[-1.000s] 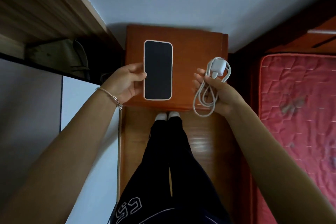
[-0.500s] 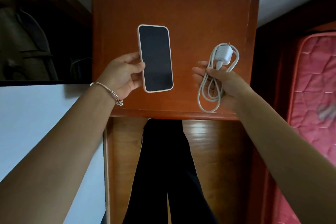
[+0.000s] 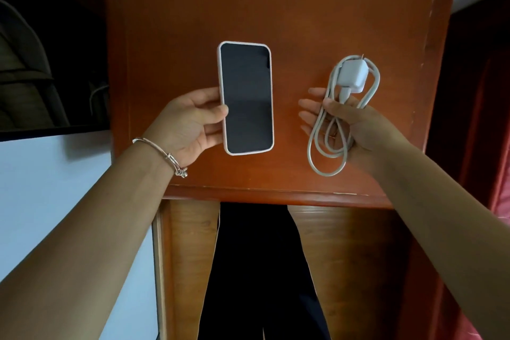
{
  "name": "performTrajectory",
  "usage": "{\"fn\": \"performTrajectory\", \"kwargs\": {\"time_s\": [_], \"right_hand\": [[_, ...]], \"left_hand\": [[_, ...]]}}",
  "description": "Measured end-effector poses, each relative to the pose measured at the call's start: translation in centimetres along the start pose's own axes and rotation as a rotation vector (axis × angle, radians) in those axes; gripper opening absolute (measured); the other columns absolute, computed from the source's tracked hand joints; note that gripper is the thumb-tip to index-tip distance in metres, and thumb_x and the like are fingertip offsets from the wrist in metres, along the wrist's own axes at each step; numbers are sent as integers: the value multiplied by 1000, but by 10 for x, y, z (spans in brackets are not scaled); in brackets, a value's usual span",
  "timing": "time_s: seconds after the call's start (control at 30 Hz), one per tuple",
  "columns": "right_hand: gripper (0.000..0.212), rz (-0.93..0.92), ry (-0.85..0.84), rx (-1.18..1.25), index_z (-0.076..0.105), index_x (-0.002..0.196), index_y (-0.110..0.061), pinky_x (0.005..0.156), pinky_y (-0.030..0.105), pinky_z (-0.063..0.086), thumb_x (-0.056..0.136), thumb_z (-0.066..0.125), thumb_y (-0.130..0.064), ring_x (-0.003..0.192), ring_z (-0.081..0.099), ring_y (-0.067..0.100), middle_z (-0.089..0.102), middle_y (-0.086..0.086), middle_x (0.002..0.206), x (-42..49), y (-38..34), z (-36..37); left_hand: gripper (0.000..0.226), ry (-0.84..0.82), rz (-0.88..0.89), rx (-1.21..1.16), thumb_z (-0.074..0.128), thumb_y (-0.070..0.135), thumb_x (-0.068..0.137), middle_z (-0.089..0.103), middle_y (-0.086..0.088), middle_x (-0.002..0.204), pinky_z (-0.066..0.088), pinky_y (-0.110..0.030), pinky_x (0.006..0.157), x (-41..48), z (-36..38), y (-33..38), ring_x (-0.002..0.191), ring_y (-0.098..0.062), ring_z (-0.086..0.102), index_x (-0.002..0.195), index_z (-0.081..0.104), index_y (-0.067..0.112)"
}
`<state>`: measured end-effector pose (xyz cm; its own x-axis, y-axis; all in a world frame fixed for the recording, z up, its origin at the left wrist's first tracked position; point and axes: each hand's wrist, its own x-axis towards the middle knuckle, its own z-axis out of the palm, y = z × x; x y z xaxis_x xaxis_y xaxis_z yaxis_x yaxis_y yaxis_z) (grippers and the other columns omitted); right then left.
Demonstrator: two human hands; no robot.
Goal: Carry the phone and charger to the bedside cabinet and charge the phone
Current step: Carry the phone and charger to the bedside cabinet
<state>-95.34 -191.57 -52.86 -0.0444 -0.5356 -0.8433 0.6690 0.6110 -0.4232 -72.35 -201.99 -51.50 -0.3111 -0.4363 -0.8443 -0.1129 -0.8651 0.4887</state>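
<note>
The phone (image 3: 246, 98) is held screen-up over the middle of the bedside cabinet (image 3: 276, 3); whether it rests on the cabinet's surface cannot be told. It is gripped along its left long edge by the left hand (image 3: 190, 124), with the thumb laid on the edge and the fingers (image 3: 218, 111) curled beneath the case.

The charger (image 3: 354, 76) is held over the right part of the cabinet top, well apart from the phone. Its cable (image 3: 332, 83) is looped in a loose coil. The strands are pinched by the right hand (image 3: 356, 124) just below the white body, under a bent thumb, while the other fingers are spread beneath the loops. No socket is seen around the cabinet.

The phone is judged stiff, smooth and fragile at the glass, so it is best taken by the case edges and set down flat. The charger is judged light. Its body is rigid and suits a firm pinch for plugging in. The cable is soft and likely to spring loose once released, so its free end should be found and held near the connector.
</note>
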Motion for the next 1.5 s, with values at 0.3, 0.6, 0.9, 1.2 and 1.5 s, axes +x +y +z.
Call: {"fn": "performTrajectory", "kwargs": {"time_s": [0.3, 0.6, 0.9, 1.2, 1.5], "right_hand": [[19, 26, 7, -49, 69, 102, -11, 69, 32, 59, 95, 50, -9, 92, 73, 22, 76, 8, 101, 4, -5, 3], [18, 63, 18, -88, 68, 98, -9, 74, 35, 60, 95, 50, -8, 93, 72, 24, 76, 8, 102, 14, 1, 18], [19, 76, -6, -46, 68, 97, -9, 71, 34, 60, 95, 49, -6, 93, 72, 23, 76, 7, 101, 17, 8, 25], [20, 71, 5, -25, 68, 98, -9, 74, 34, 60, 95, 49, -5, 94, 72, 21, 76, 8, 101, 18, 16, 25], [20, -15, 38, -112, 68, 102, -11, 71, 30, 59, 95, 49, -8, 89, 73, 21, 76, 6, 99, 9, 10, 26]], "left_hand": [[36, 27, -46, 37, 50, -8, 87, 69, -8, 109, 57, -39, 76, 8, 3, -8, 100, -24, 67, 112, 63, 14], [34, 165, 98, 211, 57, -9, 83, 74, 4, 88, 59, -26, 62, 6, 6, -12, 87, -13, 70, 88, 68, 23], [26, 273, 132, 287, 73, -7, 70, 75, -1, 79, 59, -27, 63, 11, -4, -11, 78, -13, 72, 79, 73, 18], [21, 316, 137, 402, 77, -3, 67, 72, -3, 72, 58, -25, 61, 20, -6, -9, 69, -12, 72, 73, 70, 16], [15, 317, 147, 469, 75, 0, 71, 71, -5, 74, 59, -25, 64, 15, -7, 5, 69, -12, 70, 76, 69, 13]]}}
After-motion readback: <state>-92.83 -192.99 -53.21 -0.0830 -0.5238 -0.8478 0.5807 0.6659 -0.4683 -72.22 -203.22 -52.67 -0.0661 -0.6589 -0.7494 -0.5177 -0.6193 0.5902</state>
